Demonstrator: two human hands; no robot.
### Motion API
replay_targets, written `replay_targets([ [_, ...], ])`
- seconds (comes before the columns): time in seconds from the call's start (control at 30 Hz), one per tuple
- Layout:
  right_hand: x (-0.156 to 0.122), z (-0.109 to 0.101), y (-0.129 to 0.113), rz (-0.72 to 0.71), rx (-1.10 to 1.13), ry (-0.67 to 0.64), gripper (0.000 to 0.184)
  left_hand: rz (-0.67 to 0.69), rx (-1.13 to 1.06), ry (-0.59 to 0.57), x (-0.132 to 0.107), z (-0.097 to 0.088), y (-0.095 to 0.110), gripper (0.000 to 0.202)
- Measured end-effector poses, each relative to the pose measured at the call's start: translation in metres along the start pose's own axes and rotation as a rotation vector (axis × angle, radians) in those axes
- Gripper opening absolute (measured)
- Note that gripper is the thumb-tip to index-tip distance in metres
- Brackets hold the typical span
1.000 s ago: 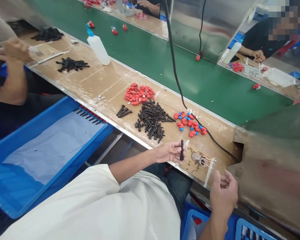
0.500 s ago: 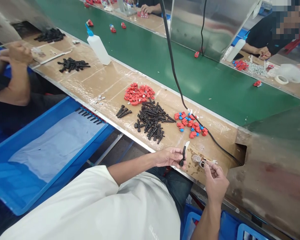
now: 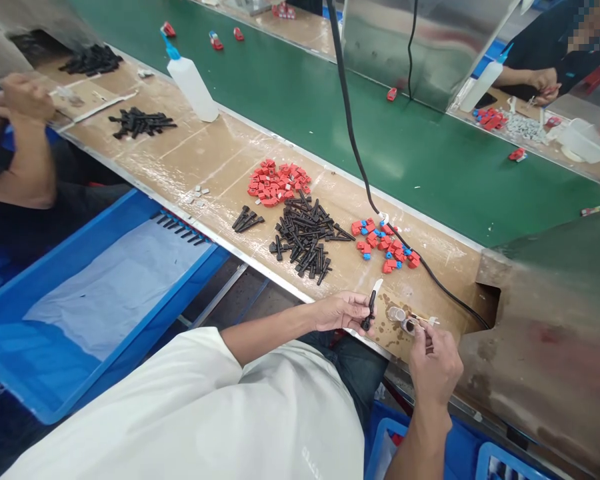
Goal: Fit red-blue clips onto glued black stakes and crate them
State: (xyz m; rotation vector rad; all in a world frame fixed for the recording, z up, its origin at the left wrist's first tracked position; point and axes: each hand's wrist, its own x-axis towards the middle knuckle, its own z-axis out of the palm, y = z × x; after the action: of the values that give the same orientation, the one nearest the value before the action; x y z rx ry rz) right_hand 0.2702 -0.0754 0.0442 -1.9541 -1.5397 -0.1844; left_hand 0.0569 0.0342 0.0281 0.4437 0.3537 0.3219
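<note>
My left hand (image 3: 343, 312) is closed on a black plastic part (image 3: 367, 322), a stick-like piece with a wider end, held upright over the table edge. A white pointed strip (image 3: 377, 285) shows just beyond its tip. My right hand (image 3: 436, 360) has its fingers pinched together beside a small cup with dark contents (image 3: 409, 325); what they hold is hidden. Touching that cup is a small clear round cup (image 3: 395, 313). Behind the right fingers lies a thin stick with a white end (image 3: 433, 321). Brown drops spot the board around the cups.
Beyond my hands lie a heap of black parts (image 3: 307, 233), red pieces (image 3: 275, 181) and red-and-blue pieces (image 3: 387, 245). A black cable (image 3: 350, 127) hangs across the table. A white bottle (image 3: 193, 87) stands by the green belt (image 3: 290, 100). A blue bin (image 3: 45, 407) sits left; co-workers sit nearby.
The view has shifted slightly. My left hand keeps the black part, and my right hand stays by the cups. Across the belt, a co-worker's hands have moved.
</note>
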Motion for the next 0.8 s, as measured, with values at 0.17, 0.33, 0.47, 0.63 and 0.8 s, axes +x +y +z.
replay_targets([
  [0.17,-0.001,0.004,0.001,0.061,0.069,-0.041,0.039,0.01,0.027,0.022,-0.001,0.001,0.0,0.044],
  [0.33,-0.001,0.003,-0.001,0.112,0.032,-0.049,0.046,0.017,0.057,0.061,-0.003,0.002,0.0,0.046],
  [0.47,-0.003,-0.001,0.001,0.116,-0.05,-0.019,0.048,0.012,0.065,0.069,-0.003,0.005,0.0,0.046],
  [0.63,-0.008,-0.006,0.005,0.168,-0.028,-0.008,0.051,0.01,0.062,0.047,0.001,0.01,-0.001,0.046],
  [0.8,-0.012,-0.006,0.007,0.517,0.185,0.052,0.051,-0.001,0.067,0.058,0.007,0.017,-0.002,0.049],
])
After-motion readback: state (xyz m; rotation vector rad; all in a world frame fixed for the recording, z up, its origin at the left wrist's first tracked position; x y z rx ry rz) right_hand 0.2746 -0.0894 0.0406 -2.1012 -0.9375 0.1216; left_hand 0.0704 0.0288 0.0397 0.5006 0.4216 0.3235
